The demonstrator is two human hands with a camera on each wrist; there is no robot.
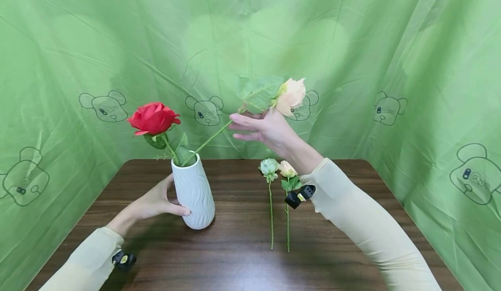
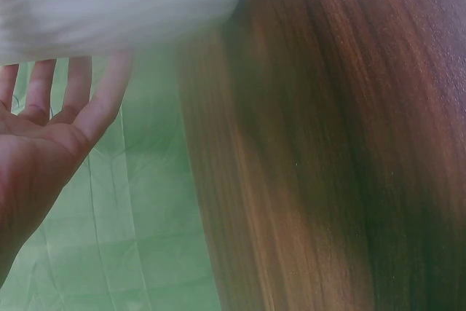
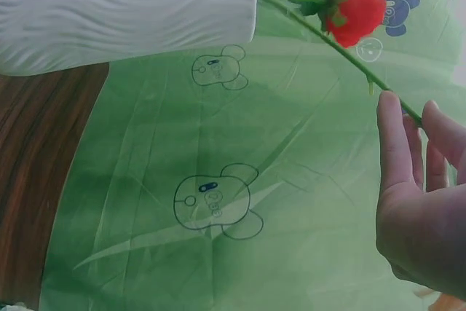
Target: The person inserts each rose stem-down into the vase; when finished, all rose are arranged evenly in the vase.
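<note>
In the head view my left hand (image 1: 154, 202) holds a white wavy-ribbed vase (image 1: 195, 195), its thumb across the front and the other fingers behind. The left wrist view shows those fingers curving up behind the vase (image 2: 109, 9). A red rose (image 1: 154, 118) stands in the vase, leaning left. My right hand (image 1: 270, 130) pinches the stem of a pale peach rose (image 1: 291, 97) between thumb and fingers, below its leaves. The lower end of this slanting stem (image 3: 338, 50) is inside the vase mouth, hidden by the rim.
Two more flowers lie on the brown wooden table (image 1: 235, 256), beneath the right forearm: a pale blue-green one (image 1: 269, 168) and a small peach rose (image 1: 287, 169). Green cloth (image 1: 250, 30) with bear drawings surrounds the table at the back and sides.
</note>
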